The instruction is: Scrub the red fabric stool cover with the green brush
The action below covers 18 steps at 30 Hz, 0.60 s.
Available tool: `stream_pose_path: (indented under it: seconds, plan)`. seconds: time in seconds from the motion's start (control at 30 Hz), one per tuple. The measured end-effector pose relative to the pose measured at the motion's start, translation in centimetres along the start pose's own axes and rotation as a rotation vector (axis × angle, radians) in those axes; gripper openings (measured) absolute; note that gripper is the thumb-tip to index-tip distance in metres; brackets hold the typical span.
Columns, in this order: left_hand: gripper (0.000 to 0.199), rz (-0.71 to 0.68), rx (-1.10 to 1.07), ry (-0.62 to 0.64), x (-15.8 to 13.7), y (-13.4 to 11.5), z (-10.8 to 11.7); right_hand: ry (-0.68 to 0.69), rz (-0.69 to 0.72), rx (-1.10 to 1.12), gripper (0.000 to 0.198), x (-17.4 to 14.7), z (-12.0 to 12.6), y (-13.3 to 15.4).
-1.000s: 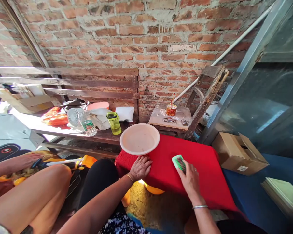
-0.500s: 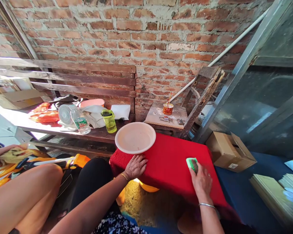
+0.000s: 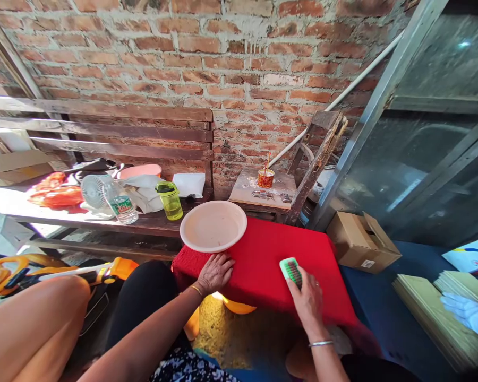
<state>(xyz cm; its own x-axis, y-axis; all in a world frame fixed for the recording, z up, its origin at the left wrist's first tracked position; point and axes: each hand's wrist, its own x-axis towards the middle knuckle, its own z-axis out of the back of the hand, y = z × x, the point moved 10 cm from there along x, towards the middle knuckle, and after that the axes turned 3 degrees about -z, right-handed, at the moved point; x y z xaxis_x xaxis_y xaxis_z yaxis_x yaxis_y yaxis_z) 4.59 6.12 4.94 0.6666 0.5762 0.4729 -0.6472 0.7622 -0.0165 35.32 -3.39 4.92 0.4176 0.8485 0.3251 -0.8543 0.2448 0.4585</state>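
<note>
A red cloth [image 3: 263, 265] covers the small table in front of me. My right hand [image 3: 308, 300] grips a green-and-white scrub brush [image 3: 290, 270], its dark bristles partly showing, over the right half of the cloth. Fingers stretched out, my left hand [image 3: 215, 273] lies flat on the cloth near its front left edge. Just beyond those fingers stands a white plastic basin [image 3: 214, 227], at the cloth's back left corner. Its inside looks pale, with a few small specks at the bottom.
Left, a wooden bench [image 3: 151, 225] bears a green bottle [image 3: 169, 201], a water bottle [image 3: 121, 204] and a small fan [image 3: 92, 191]. Behind, a chair [image 3: 239, 185] holds a cup [image 3: 265, 179] and padlocks. Right are a cardboard box [image 3: 360, 244], stacked sheets [image 3: 426, 313] and a white glove [image 3: 468, 313].
My right hand has moved the brush left across the red cloth. My left hand stays by the basin. The view has turned slightly right; the other person's arm at left is out of view.
</note>
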Motion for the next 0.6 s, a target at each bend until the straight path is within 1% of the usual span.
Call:
stream_pose_path:
  seconds: [0.07,0.1,0.13,0.2,0.27,0.37,0.43,0.53,0.6]
  plan:
    - [0.030,-0.008,0.007,-0.002,-0.1,0.1,-0.1,0.038,0.103,-0.013,0.049,-1.1,-2.1,3.0]
    - [0.030,-0.009,0.006,-0.004,-0.1,0.1,-0.2,0.051,0.125,-0.033,0.047,-1.5,-2.7,3.7]
    - [0.030,-0.008,0.003,-0.006,-0.1,0.2,-0.2,0.059,0.130,-0.055,0.046,-1.7,-2.9,4.0]
    - [0.031,-0.005,-0.004,-0.012,-0.2,0.3,-0.4,0.061,0.102,-0.113,0.045,-1.5,-2.5,3.3]
    - [0.031,-0.005,-0.005,-0.017,-0.3,0.4,-0.5,0.046,0.042,-0.191,0.046,-0.9,-1.1,1.4]
    - [0.030,0.006,-0.009,-0.022,-0.4,0.6,-0.8,0.002,-0.096,-0.308,0.049,0.0,2.2,-2.8]
    - [0.030,0.015,-0.016,-0.023,-0.5,0.7,-0.8,-0.039,-0.227,-0.353,0.051,0.1,4.9,-6.3]
    - [0.031,0.011,-0.021,-0.021,-0.4,0.7,-0.8,-0.129,-0.484,-0.381,0.056,-0.7,8.7,-11.8]
    - [0.030,0.005,-0.017,-0.025,-0.3,0.5,-0.7,-0.170,-0.616,-0.367,0.060,-1.3,10.2,-14.2]
